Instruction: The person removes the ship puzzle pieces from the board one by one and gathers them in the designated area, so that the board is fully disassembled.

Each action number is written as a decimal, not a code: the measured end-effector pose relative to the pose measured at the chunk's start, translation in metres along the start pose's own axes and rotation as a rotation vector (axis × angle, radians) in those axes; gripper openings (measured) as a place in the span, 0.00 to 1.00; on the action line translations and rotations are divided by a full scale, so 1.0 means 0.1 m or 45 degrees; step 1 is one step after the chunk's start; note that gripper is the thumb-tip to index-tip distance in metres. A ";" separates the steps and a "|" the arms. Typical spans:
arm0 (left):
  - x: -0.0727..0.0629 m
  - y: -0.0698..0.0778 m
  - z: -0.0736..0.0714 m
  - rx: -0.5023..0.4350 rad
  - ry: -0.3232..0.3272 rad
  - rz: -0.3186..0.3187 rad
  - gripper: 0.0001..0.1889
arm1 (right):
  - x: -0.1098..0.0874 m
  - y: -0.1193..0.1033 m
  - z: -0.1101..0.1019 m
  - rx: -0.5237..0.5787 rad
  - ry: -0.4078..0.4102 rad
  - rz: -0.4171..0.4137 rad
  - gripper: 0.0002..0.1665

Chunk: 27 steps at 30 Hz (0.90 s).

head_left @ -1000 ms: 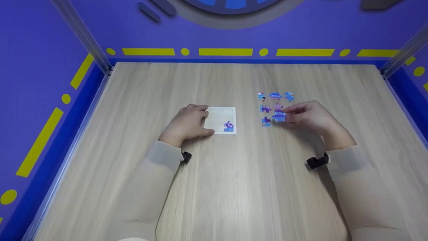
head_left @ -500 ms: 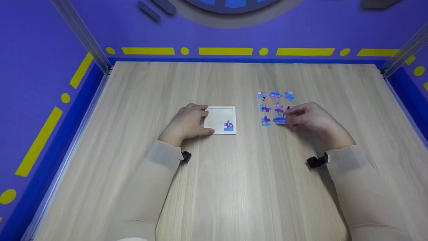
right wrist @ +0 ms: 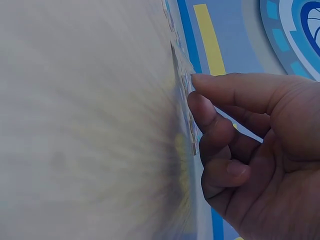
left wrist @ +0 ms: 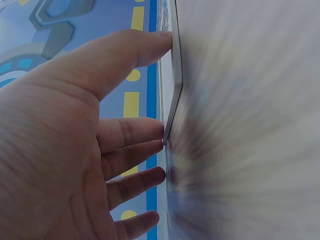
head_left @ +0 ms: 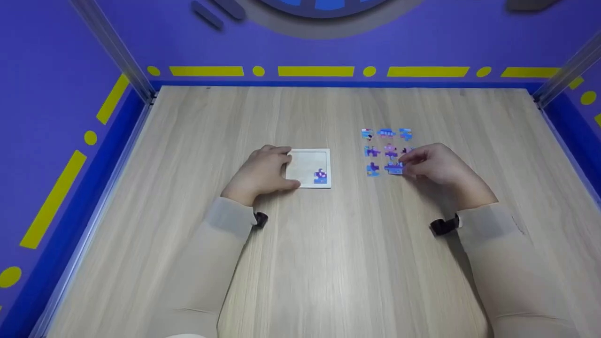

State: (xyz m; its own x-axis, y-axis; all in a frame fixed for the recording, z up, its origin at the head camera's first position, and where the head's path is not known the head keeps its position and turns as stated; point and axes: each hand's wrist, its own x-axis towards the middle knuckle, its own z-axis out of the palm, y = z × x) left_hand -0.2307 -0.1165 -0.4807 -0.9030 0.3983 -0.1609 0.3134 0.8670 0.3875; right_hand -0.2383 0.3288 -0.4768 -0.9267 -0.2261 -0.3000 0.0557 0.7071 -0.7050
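Observation:
My left hand [head_left: 261,172] holds the left side of a white square puzzle tray [head_left: 307,186], thumb at the near edge and fingers at the far corner. In the left wrist view the thumb [left wrist: 150,47] touches the tray's edge [left wrist: 176,70]. One purple and blue jigsaw piece [head_left: 320,177] lies in the tray's near right corner. My right hand [head_left: 436,164] pinches the right end of a purple and blue jigsaw piece [head_left: 393,168] with thumb and index finger. In the right wrist view the bent fingers [right wrist: 217,132] partly hide that piece.
Several other jigsaw pieces, such as a bus piece [head_left: 386,133] and a purple piece [head_left: 373,169], lie in rows right of the tray. One is partly behind the right hand. The wooden table [head_left: 310,263] ends at blue walls [head_left: 319,51] at the back and sides.
The jigsaw piece at my right hand has moved slightly toward me and right, and a pink piece behind it shows more fully. My left hand stays on the tray.

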 end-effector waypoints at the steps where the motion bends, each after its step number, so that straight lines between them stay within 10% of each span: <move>1: 0.00 0.00 0.00 -0.001 0.001 0.002 0.40 | 0.00 0.00 0.00 -0.007 0.001 -0.003 0.22; 27: 0.00 -0.01 0.01 0.021 0.014 0.018 0.40 | -0.02 -0.01 0.01 -0.139 0.001 -0.015 0.21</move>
State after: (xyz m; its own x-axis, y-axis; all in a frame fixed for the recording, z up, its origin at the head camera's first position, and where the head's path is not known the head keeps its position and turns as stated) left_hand -0.2311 -0.1171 -0.4819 -0.9017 0.4072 -0.1454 0.3307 0.8661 0.3747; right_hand -0.2360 0.3275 -0.4761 -0.9274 -0.2345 -0.2913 0.0038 0.7731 -0.6343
